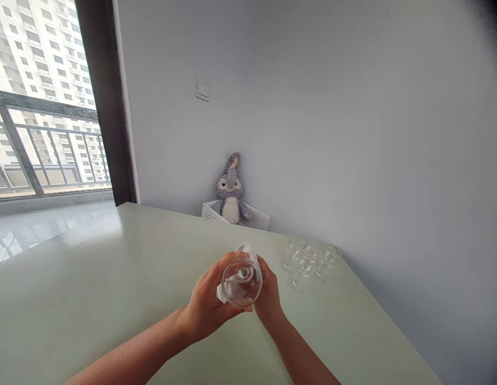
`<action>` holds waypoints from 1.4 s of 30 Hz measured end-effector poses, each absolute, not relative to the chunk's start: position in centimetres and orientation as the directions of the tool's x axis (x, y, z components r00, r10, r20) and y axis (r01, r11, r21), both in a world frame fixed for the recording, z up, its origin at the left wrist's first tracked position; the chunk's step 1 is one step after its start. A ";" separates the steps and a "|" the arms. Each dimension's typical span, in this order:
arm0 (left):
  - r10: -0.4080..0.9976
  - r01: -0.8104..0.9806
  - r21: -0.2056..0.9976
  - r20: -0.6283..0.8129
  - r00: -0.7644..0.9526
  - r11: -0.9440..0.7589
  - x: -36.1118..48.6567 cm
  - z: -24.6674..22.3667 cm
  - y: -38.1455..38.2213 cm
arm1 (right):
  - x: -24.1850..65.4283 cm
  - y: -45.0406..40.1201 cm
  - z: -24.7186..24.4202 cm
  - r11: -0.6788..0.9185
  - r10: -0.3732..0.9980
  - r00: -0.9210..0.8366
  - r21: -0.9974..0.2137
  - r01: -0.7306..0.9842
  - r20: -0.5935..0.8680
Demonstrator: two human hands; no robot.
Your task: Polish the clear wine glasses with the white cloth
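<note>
A clear wine glass [242, 293] is tipped so that its round opening faces me, just above the table. Around its left side curls my left hand [204, 303], fingers over the top and thumb below. My right hand [269, 291] is closed at the glass's right side, pressing a white cloth [249, 250] against it. Part of the cloth shows through the glass and pokes out at the left. The right fingertips are hidden behind the glass and cloth.
Several clear stemmed glasses [306, 263] stand grouped at the table's right edge. A grey-purple plush toy [231, 195] sits in a white perforated basket [261, 218] by the wall corner. The pale green table [112, 283] reaches toward a window at the left.
</note>
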State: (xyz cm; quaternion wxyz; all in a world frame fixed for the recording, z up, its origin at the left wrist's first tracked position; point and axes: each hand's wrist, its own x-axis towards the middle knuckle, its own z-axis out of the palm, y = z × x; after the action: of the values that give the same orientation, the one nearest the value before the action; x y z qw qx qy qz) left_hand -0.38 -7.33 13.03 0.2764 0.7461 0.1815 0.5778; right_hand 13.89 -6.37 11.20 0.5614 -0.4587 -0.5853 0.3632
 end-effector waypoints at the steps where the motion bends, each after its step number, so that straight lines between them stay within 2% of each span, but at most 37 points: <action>1: 0.600 -0.025 0.629 0.752 0.274 -0.777 -0.4 13.2 -7.4 | 13.9 -6.3 11.2 0.310 0.948 0.039 -0.943 0.124 0.317; 11: 0.737 0.008 0.762 0.624 0.260 -0.648 -0.4 12.0 -7.3 | 15.2 -6.7 9.3 0.231 0.973 -0.008 -0.970 0.080 0.231; 14: 0.760 -0.074 0.779 0.624 0.180 -0.622 -0.5 12.5 -6.9 | 16.8 -7.1 7.5 0.217 0.975 0.009 -0.963 0.162 0.221; 16: 0.789 -0.144 0.796 0.604 0.112 -0.588 -0.7 13.0 -6.4 | 17.9 -7.6 6.4 0.240 0.971 -0.061 -0.926 0.291 0.233; 18: 0.817 -0.194 0.813 0.571 0.081 -0.549 -0.8 13.3 -6.0 | 18.6 -8.1 5.7 0.298 0.954 -0.133 -0.818 0.492 0.267; 21: 0.838 -0.163 0.841 0.535 0.104 -0.516 -0.4 12.7 -5.7 | 18.7 -8.9 6.1 0.307 0.910 -0.077 -0.536 0.786 0.408; 23: 0.841 -0.083 0.856 0.518 0.155 -0.511 0.3 11.7 -5.9 | 18.0 -9.2 7.0 0.288 0.857 -0.051 -0.395 0.873 0.513; 24: 0.839 -0.043 0.859 0.509 0.193 -0.511 0.7 11.1 -6.2 | 17.6 -9.3 7.5 0.299 0.842 -0.065 -0.364 0.882 0.536; 26: 0.821 0.018 0.850 0.503 0.272 -0.526 1.5 9.9 -7.0 | 16.6 -9.4 8.1 0.328 0.849 -0.087 -0.391 0.860 0.521; 28: 0.788 0.069 0.823 0.512 0.343 -0.564 2.2 9.0 -7.7 | 16.0 -9.4 8.0 0.322 0.881 -0.072 -0.482 0.815 0.468; 33: 0.731 0.273 0.713 0.474 0.491 -0.646 2.1 7.9 -8.2 | 18.5 -9.7 6.1 0.251 0.911 0.046 -0.637 0.729 0.411; 36: 0.755 0.407 0.659 0.408 0.513 -0.633 1.2 6.9 -7.4 | 23.0 -9.4 4.5 0.130 0.883 0.261 -0.739 0.661 0.389; 38: 0.776 0.466 0.638 0.375 0.508 -0.613 0.5 5.6 -6.6 | 26.6 -8.8 3.3 0.035 0.813 0.437 -0.781 0.623 0.385; 42: 0.842 0.572 0.630 0.285 0.459 -0.525 -0.5 2.2 -5.2 | 32.7 -6.9 1.3 -0.147 0.736 0.598 -0.787 0.599 0.318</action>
State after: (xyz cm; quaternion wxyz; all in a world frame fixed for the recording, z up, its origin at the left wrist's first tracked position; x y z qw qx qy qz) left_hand -0.48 -5.22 2.18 0.2295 0.8226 0.4297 0.2932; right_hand 32.70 -6.91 1.34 0.4802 -0.7539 -0.4426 0.0713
